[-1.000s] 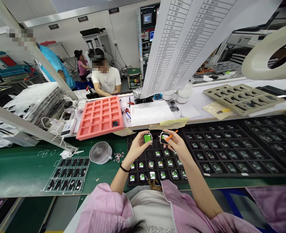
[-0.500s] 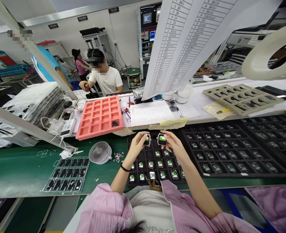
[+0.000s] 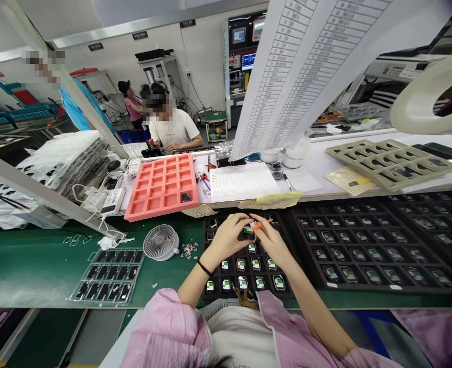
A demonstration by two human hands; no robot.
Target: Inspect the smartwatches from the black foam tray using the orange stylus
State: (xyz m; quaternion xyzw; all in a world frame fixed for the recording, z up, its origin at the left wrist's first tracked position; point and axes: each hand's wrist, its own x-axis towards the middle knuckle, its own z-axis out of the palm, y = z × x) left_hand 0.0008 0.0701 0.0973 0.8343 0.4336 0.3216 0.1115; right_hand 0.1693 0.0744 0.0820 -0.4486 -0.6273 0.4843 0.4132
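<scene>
My left hand [image 3: 231, 236] is closed on a smartwatch body [image 3: 249, 233] whose lit screen shows green and white. Close against it on the right, my right hand [image 3: 272, 243] pinches a thin orange tool [image 3: 262, 224], its end at the watch's upper edge. Fingers of both hands hide part of the watch. Below them lies a black foam tray [image 3: 231, 278] with rows of watch bodies, many with lit green and white screens. A second black tray [image 3: 358, 283] of watch bodies adjoins on the right.
On the green bench [image 3: 38, 276], a small fan [image 3: 161, 242], scattered paper bits [image 3: 189, 250] and a clear blister tray [image 3: 109, 276] lie to the left. A pink tray [image 3: 162, 186] and printed sheets [image 3: 244, 182] rest on the shelf. A hanging list [image 3: 283, 82] drops ahead. A co-worker [image 3: 175, 128] sits beyond.
My hands came together from holding a watch each. One watch is now visible between them, in the left hand; the orange tool shows more clearly in the right. The view shifted slightly.
</scene>
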